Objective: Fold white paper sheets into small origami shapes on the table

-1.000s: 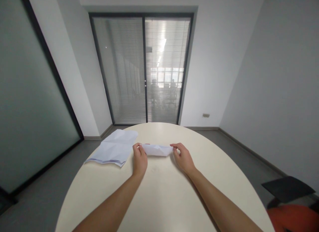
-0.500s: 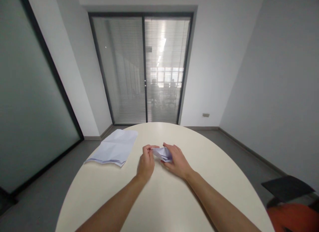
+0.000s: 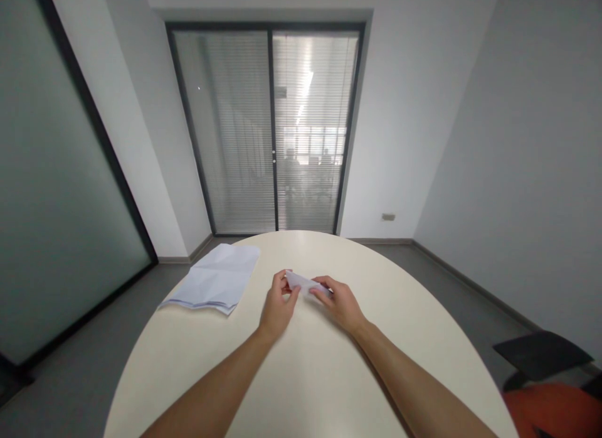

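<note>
Two hands meet over the round counter (image 3: pixel 301 388) at its middle: the left hand (image 3: pixel 277 306) and right hand (image 3: pixel 341 305) each pinch an end of a small folded paper (image 3: pixel 305 283) in a fingertip grip. Left of them, creased sheets (image 3: pixel 214 280) lie flat.

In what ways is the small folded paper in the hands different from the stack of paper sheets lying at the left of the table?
The folded paper is small and narrow; the stack of sheets is much larger and spread open. The folded paper is pinched between the left hand and the right hand; the stack of sheets lies untouched on the table, at its left edge. Both are white and creased.
</note>
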A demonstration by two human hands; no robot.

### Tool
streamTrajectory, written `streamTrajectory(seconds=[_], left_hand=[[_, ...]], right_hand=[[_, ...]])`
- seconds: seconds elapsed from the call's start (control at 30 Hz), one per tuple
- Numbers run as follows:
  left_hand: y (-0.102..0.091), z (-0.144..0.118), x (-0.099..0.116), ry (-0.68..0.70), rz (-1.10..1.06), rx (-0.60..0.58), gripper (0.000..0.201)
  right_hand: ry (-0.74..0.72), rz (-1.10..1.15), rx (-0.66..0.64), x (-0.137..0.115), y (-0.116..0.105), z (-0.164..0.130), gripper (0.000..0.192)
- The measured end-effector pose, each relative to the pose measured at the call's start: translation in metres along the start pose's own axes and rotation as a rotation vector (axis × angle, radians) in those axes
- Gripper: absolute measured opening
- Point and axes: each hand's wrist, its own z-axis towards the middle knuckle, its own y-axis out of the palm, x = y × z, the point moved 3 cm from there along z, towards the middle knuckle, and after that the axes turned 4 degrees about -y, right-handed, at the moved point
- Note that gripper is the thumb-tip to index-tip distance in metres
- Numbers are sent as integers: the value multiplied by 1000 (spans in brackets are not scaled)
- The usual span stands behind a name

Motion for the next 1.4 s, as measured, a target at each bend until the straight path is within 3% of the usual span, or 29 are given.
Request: streamTrajectory(seconds=[0.17,0.27,0.37,0.4,0.47,0.57,0.63,0.77,0.87,1.0,1.27,1.4], left_hand=[[2,6,-12,-74,-94,-9,50],[-3,4,-10,-34,129,58,65],[-6,-3,4,173,466,119,77],[-5,-5,8,229,543,88,77],[1,-10,12,292,647,-87,69],[10,-16,10,287,728,-350,50],[12,-19,9,263,756,-401,40],[12,-19,9,252,768,-412,36],[11,-18,10,256,765,-407,36],[10,-17,9,238,781,-385,31],[11,-19,1,220,823,-395,32],[10,-20,7,204,909,-367,29]], right_hand=[[70,-88,-37,3,2,-1,37],[74,-199,-108,4,3,-2,38],[55,-273,-166,7,4,-3,43],[48,-280,-170,8,4,-4,46],[26,-287,-173,10,5,-5,51],[-22,-328,-173,10,4,-4,46],[-65,-385,-152,8,3,-3,36],[-156,-394,-142,2,3,-2,29],[-230,-304,-287,-1,11,-7,41],[-125,-314,-442,5,22,-15,58],[-46,-362,-483,8,25,-17,57],[-76,-388,-427,4,22,-14,50]])
